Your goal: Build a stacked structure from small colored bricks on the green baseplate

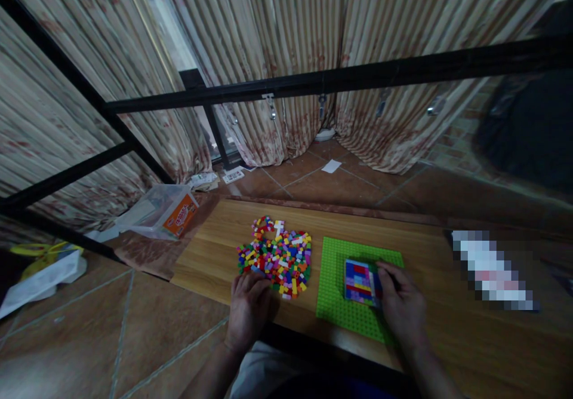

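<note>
A square block of colourful building bricks (358, 281), in red, blue, purple and yellow, stands on a green studded baseplate (331, 303). My right hand (400, 297) is at the block's right side, its thumb and fingers pinched together on a brick there; the fingers partly cover that edge. Left of the baseplate a loose pile of small mixed-colour bricks (286, 261) lies on the wooden tabletop (215, 238). At the near left edge of this pile, my left hand (249, 303) has its fingers curled down and closed. What lies under its fingertips is hidden.
A clear plastic box (154, 211) with an orange label sits beyond the table's left end. On the right of the tabletop lies a blurred-out flat object (492, 270). A black metal rail (304, 82) crosses before the curtains (286, 34). Paper (332, 166) lies on the tiled floor.
</note>
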### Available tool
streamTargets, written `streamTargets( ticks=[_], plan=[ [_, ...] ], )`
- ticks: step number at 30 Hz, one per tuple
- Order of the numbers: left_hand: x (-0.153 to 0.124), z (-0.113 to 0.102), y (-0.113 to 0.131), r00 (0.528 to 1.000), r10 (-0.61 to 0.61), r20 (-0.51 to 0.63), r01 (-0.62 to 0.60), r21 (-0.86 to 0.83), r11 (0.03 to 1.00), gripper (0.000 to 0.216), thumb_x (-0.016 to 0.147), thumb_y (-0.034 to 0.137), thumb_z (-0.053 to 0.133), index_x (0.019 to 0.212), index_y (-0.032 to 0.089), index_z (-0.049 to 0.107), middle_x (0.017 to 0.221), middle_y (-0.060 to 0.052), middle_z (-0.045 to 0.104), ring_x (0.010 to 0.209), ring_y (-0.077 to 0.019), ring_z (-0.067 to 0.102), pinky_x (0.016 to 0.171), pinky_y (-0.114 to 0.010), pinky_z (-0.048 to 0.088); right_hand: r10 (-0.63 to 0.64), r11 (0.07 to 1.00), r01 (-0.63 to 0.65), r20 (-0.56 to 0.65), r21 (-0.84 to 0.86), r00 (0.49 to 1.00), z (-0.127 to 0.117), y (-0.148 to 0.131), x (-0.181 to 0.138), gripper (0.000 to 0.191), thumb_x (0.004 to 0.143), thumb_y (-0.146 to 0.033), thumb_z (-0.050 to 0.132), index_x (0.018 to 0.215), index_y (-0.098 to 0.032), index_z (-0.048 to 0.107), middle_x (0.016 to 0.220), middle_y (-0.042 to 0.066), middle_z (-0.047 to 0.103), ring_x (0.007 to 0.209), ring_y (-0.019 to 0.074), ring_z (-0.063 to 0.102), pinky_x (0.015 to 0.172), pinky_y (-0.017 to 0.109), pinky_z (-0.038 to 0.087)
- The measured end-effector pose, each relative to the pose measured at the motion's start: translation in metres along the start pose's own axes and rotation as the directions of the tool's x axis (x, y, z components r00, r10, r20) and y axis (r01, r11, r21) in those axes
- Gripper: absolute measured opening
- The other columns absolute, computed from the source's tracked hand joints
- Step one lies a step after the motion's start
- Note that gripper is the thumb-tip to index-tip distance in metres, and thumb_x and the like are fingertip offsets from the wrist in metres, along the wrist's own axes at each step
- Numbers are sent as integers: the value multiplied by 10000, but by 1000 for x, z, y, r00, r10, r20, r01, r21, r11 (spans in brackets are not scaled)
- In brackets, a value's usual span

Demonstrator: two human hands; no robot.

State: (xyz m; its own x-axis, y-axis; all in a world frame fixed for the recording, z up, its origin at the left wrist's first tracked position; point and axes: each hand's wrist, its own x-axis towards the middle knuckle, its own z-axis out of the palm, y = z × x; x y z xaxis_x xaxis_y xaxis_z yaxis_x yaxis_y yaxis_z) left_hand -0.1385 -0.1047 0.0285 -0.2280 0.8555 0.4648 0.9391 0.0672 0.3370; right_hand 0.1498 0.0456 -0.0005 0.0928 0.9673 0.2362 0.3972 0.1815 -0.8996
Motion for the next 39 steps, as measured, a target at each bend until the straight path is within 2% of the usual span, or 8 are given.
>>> streamTargets(
  ticks=[6, 15, 24, 32, 39],
  plan=[
    [0, 1, -2, 999, 40, -18, -41, -11, 999, 150, 890, 225, 548, 884, 237, 697, 938, -39, 686, 922, -211, 605, 847, -397, 468, 4, 1000, -5, 16, 16, 1000, 1, 0, 1, 371, 869, -489, 507, 978, -192, 701, 1059, 99, 685, 994, 251, 626, 921, 431, 460],
    [6, -3, 3, 1000, 13, 14, -13, 0, 1000, 168, 895, 235, 534, 869, 245, 700, 931, -36, 693, 898, -207, 610, 851, -397, 461, -19, 1000, 18, 13, 21, 1000, 1, 0, 0, 343, 876, -466, 508, 969, -196, 699, 1059, 97, 681, 988, 247, 626, 911, 422, 464],
    [8, 3, 2, 999, -1, 40, 0, 18, 1000, 182, 904, 202, 518, 916, 240, 696, 992, -40, 703, 947, -209, 619, 930, -424, 433, -11, 1000, 11, 16, -2, 1000, -1, 2, 1, 362, 864, -482, 512, 966, -192, 703, 1049, 101, 686, 971, 255, 629, 892, 427, 469],
    [24, 9, 8, 999, -44, -25, 45, 36, 998, 175, 884, 198, 536, 936, 221, 702, 976, -63, 694, 939, -223, 610, 888, -412, 449, -16, 1000, 16, 9, -4, 1000, 0, 3, 1, 376, 859, -490, 517, 977, -189, 709, 1062, 103, 691, 988, 257, 633, 919, 432, 464],
    [32, 13, 3, 993, -114, -12, 115, 105, 988, 201, 873, 229, 552, 1013, 214, 696, 1027, -71, 680, 956, -245, 583, 886, -423, 435, 2, 1000, -1, 7, -12, 1000, -1, -2, 1, 361, 852, -475, 519, 965, -189, 709, 1057, 104, 697, 984, 256, 639, 916, 429, 466]
  ],
)
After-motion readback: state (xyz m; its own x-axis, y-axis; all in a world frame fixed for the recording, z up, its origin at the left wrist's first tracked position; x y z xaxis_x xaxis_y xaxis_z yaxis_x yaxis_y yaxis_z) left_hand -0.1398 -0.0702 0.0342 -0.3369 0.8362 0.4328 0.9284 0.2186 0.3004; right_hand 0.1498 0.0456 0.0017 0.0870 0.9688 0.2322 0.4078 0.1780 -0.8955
